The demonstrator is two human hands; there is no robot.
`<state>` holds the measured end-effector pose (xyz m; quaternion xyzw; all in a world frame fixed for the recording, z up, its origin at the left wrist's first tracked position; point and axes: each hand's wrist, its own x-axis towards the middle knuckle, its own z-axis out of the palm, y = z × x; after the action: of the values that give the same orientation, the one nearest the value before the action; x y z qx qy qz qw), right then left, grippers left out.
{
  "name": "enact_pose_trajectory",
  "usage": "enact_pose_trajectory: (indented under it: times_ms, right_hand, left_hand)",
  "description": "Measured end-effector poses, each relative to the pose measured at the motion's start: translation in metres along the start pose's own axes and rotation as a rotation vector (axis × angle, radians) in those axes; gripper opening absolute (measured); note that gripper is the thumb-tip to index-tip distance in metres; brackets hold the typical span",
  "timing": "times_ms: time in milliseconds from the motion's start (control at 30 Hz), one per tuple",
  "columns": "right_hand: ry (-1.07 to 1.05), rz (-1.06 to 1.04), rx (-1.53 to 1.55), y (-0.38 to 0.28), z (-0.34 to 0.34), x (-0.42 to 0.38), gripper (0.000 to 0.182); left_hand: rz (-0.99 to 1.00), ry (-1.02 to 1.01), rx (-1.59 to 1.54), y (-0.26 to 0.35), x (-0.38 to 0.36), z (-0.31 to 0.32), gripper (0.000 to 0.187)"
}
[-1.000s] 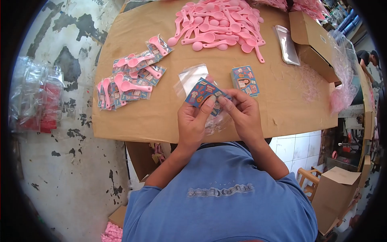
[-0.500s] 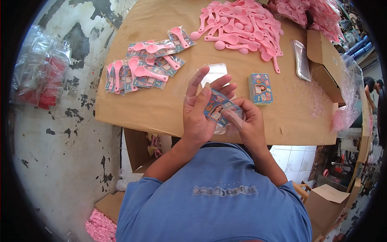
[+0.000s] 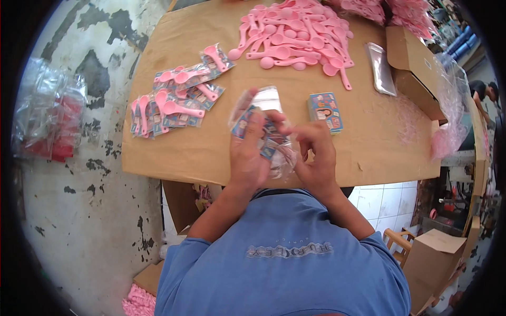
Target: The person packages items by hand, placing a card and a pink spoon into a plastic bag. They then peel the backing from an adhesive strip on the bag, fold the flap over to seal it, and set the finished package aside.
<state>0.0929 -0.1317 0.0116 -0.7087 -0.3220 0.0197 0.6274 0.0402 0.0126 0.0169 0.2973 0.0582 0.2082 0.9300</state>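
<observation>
My left hand [image 3: 250,152] is closed on a blue printed card [image 3: 243,124] inside a clear plastic bag, above the table's near edge. Close on its right, my right hand [image 3: 316,155] has its fingers curled near the bag; whether it pinches anything is blurred. Clear empty bags [image 3: 270,98] lie just beyond my hands. A stack of blue cards [image 3: 326,112] sits to the right. Bagged cards with pink spoons [image 3: 176,100] form a pile on the left, and loose pink spoons [image 3: 300,37] are heaped at the back.
An open cardboard box [image 3: 416,71] and a clear plastic packet [image 3: 380,68] stand on the right of the brown table [image 3: 184,158]. More pink items in bags [image 3: 411,16] are at the back right. Another person [image 3: 480,95] is at the far right edge.
My right hand has come off the card and its fingers have curled. The bagged card has moved left with my left hand. The whole view has shifted slightly.
</observation>
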Motion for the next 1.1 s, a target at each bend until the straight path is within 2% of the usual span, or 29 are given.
enact_pose_trajectory:
  times_ms: [67,200,300,400,500,600,700,800,867,900,967,1033,1100]
  right_hand:
    - [-0.096,-0.252,-0.16,0.004,-0.012,0.001,0.031]
    - [-0.046,-0.191,-0.207,-0.005,-0.036,0.011,0.021]
    - [0.101,-0.006,-0.27,0.001,-0.071,0.035,0.01]
    - [0.107,0.113,-0.533,0.026,-0.109,0.077,0.021]
    - [0.074,0.164,-0.73,0.079,-0.13,0.106,0.029]
    - [-0.033,0.203,-0.838,0.092,-0.126,0.126,0.032]
    - [0.003,0.09,-0.867,0.123,-0.129,0.139,0.028]
    - [0.052,0.176,-0.889,0.12,-0.138,0.141,0.025]
    - [0.175,0.078,-0.964,0.102,-0.14,0.133,0.021]
    - [0.209,0.023,-0.956,0.081,-0.136,0.126,0.02]
    - [0.161,0.072,-0.541,0.042,-0.118,0.103,0.017]
    - [-0.019,0.269,-0.18,0.013,-0.099,0.074,0.016]
    - [-0.188,0.486,0.018,-0.006,-0.076,0.042,0.018]
  left_hand:
    - [-0.006,0.057,-0.046,0.002,0.006,-0.007,0.049]
    - [-0.001,0.136,-0.127,0.017,0.011,-0.027,0.051]
    - [0.048,0.188,-0.052,0.032,0.008,-0.034,0.05]
    - [0.074,0.236,-0.058,0.034,0.003,-0.044,0.048]
    - [0.053,0.174,-0.025,0.034,-0.002,-0.046,0.052]
    - [0.097,0.105,0.067,0.034,-0.011,-0.039,0.058]
    - [0.096,0.169,0.081,0.033,-0.016,-0.039,0.063]
    - [0.097,0.192,0.117,0.039,-0.019,-0.053,0.061]
    - [0.153,0.22,0.084,0.044,-0.017,-0.059,0.061]
    - [0.183,0.244,0.072,0.047,-0.016,-0.063,0.06]
    - [0.263,0.255,0.029,0.052,-0.013,-0.07,0.059]
    - [0.326,0.247,0.007,0.055,-0.008,-0.07,0.057]
    - [0.338,0.264,-0.013,0.056,-0.003,-0.068,0.056]
